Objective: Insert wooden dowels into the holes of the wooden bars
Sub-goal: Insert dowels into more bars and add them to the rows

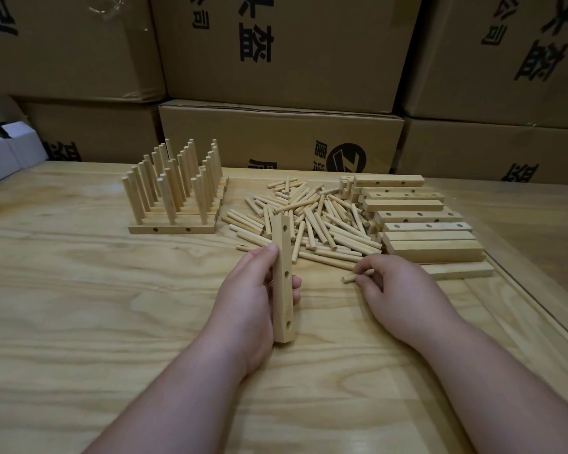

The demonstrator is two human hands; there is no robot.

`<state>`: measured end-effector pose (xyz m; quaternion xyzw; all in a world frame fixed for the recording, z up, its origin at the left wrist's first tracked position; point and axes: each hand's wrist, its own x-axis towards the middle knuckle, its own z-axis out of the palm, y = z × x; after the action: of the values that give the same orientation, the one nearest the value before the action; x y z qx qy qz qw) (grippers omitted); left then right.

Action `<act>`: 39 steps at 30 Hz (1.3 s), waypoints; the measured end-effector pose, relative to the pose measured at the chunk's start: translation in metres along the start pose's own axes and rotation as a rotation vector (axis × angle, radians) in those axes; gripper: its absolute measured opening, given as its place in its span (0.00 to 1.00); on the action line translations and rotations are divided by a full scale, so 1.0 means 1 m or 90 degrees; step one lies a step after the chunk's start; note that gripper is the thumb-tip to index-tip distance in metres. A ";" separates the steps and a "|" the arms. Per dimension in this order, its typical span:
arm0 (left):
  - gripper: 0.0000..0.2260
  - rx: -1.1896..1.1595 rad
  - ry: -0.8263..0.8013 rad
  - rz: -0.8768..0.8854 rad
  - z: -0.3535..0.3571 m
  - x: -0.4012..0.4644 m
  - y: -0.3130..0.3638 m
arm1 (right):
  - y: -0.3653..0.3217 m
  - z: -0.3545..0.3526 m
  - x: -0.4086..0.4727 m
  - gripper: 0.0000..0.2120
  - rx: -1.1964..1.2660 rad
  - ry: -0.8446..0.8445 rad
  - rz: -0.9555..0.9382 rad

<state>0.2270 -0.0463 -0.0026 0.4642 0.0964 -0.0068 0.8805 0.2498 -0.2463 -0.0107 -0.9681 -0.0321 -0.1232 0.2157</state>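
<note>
Two hands are at work, so nearest first. The left hand (253,290) grips a wooden bar (283,280), fingers curled round it and thumb on its left face, the bar running from six towards twelve o'clock with its near end on the table (79,290). Three holes show along its right-hand face, all empty. At three o'clock from it, the right hand (397,290) pinches a single dowel (353,277) between curled fingertips, right at the near edge of the loose dowel pile (309,221).

So this is the pick-up step: bar ready, peg just being taken, nothing seated in this bar yet. Next, by my reading, the right hand needs to bring that dowel across to nine o'clock, line its end up with one hole, and push while the left steadies the bar.

Further out at one o'clock, a stack of unfilled bars (420,224). At eleven o'clock, finished bars (173,229) with dowels standing upright. Cardboard boxes (282,136) wall off the back.
</note>
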 end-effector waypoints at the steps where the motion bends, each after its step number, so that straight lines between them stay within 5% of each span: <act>1: 0.09 0.003 -0.001 0.000 0.000 0.000 0.000 | 0.000 0.000 0.000 0.03 0.002 -0.002 -0.009; 6: 0.14 0.026 -0.032 -0.017 -0.001 -0.001 0.000 | -0.010 0.005 -0.002 0.02 -0.027 0.041 -0.065; 16: 0.08 0.037 -0.067 0.013 -0.002 -0.001 -0.002 | -0.033 0.001 -0.019 0.04 0.268 0.174 -0.221; 20: 0.14 0.123 -0.081 0.065 -0.005 -0.001 -0.002 | -0.029 0.003 -0.016 0.09 0.318 0.187 -0.222; 30: 0.25 -0.001 -0.197 -0.008 -0.010 -0.002 0.003 | -0.028 0.003 -0.013 0.11 0.317 0.277 -0.250; 39: 0.19 0.197 -0.205 0.076 -0.007 -0.006 -0.008 | -0.035 0.001 -0.016 0.19 0.165 0.177 -0.362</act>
<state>0.2191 -0.0460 -0.0117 0.5913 -0.0755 -0.0433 0.8018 0.2302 -0.2143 -0.0013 -0.8591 -0.2861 -0.3041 0.2960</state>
